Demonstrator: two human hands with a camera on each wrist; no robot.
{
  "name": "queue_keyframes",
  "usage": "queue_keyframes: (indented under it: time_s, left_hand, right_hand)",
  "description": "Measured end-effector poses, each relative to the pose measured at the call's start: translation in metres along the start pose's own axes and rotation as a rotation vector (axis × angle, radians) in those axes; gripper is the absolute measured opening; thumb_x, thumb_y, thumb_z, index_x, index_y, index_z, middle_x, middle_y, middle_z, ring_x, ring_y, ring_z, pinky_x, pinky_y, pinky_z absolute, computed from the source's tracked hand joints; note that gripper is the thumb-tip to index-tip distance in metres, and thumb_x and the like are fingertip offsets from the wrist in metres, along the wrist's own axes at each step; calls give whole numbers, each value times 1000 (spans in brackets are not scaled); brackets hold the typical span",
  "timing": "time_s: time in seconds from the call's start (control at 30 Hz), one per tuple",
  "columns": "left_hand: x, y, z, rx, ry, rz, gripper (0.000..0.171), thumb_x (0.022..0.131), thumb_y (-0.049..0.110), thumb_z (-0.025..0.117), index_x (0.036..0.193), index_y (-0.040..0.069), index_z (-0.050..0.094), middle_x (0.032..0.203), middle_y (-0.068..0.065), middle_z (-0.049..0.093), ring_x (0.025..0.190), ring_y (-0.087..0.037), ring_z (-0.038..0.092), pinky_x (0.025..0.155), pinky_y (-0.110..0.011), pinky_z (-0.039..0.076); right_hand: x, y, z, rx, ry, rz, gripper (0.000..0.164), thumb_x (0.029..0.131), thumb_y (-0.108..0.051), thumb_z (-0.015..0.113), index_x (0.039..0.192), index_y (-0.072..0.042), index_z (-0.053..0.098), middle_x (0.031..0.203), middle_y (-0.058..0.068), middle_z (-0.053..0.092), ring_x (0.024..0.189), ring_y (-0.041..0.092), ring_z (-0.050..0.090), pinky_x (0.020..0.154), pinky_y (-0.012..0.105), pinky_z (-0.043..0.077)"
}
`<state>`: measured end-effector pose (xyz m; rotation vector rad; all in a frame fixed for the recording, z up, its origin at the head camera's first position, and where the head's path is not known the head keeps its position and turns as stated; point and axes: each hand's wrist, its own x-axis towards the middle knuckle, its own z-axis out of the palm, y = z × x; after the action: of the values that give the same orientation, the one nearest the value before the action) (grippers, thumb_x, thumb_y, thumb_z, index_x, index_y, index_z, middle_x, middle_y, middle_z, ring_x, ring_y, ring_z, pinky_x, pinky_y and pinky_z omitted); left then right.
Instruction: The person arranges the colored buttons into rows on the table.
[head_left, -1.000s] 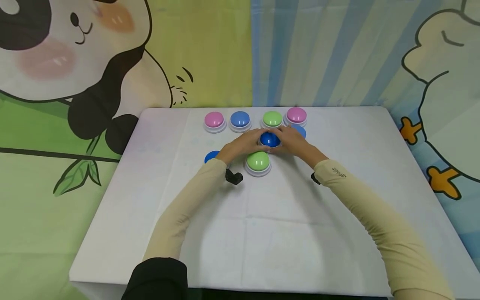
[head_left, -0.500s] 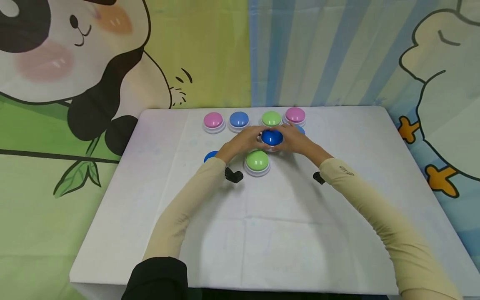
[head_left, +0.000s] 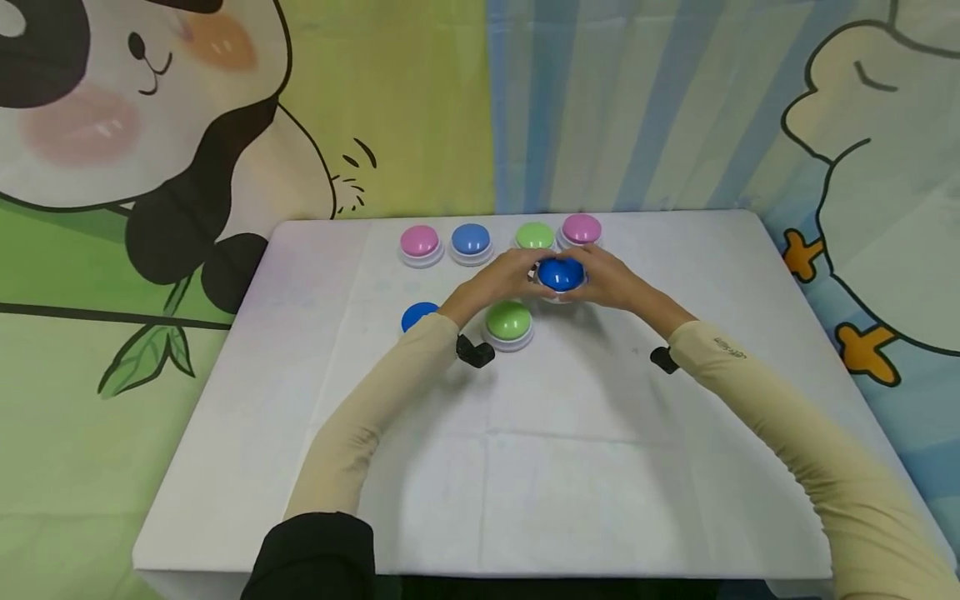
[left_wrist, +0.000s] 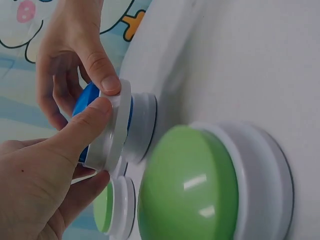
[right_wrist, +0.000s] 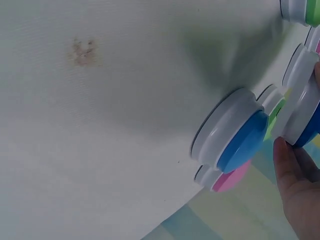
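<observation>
A push button with a blue dome and white base [head_left: 561,275] is held between both hands. My left hand [head_left: 495,282] grips its left side, with thumb [left_wrist: 85,125] on the white rim. On the other side, my right hand [head_left: 618,283] pinches the base between thumb and fingers. In the left wrist view the button is tilted, raised over the table. A white base [left_wrist: 142,120] shows just beneath it. Nearest in front stands a green button [head_left: 508,321]. The right wrist view shows another blue button [right_wrist: 242,140] on the table beside the right hand, hidden in the head view.
Along the back of the white table [head_left: 570,483] stand a pink button [head_left: 419,242], a blue one [head_left: 470,240], a green one [head_left: 534,236] and a second pink one [head_left: 581,229]. The left forearm partly covers another blue button [head_left: 418,315]. A patterned cloth [head_left: 412,108] hangs behind.
Both hands have moved right with the held blue button. The blue button on the table at the right, partly visible before, is now hidden behind the hands. The head view has shifted slightly.
</observation>
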<state>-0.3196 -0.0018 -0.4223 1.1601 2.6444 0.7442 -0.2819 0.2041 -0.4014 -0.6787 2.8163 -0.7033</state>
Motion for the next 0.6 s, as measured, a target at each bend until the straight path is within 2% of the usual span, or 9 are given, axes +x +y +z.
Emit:
queue_keyframes:
  time_s: [0.13, 0.37, 0.6]
  left_hand:
    - [6, 12, 3, -26, 8, 38, 69, 78, 45, 67, 137, 23, 41, 136, 4, 49, 123, -7, 46, 102, -21, 40]
    - [18, 29, 10, -5, -12, 40, 73, 77, 49, 67, 139, 22, 38, 136, 4, 50, 120, -6, 49, 98, -19, 43]
    - [14, 47, 18, -18, 1, 63, 72, 76, 47, 68, 137, 21, 40, 136, 4, 50, 123, -8, 48, 102, -22, 41]
  right_hand:
    - [-14, 6, -7, -9, 32, -18, 73, 72, -29, 78, 134, -16, 43, 135, 17, 41, 124, 33, 40, 95, 53, 45]
    - [-33, 17, -15, -18, 51, -11, 74, 71, -31, 78, 134, -14, 44, 125, 18, 46, 111, 31, 49, 83, 45, 53]
    - [-54, 17, -17, -33, 60, -13, 73, 70, -29, 79, 132, -12, 45, 122, 18, 47, 109, 31, 51, 81, 44, 54]
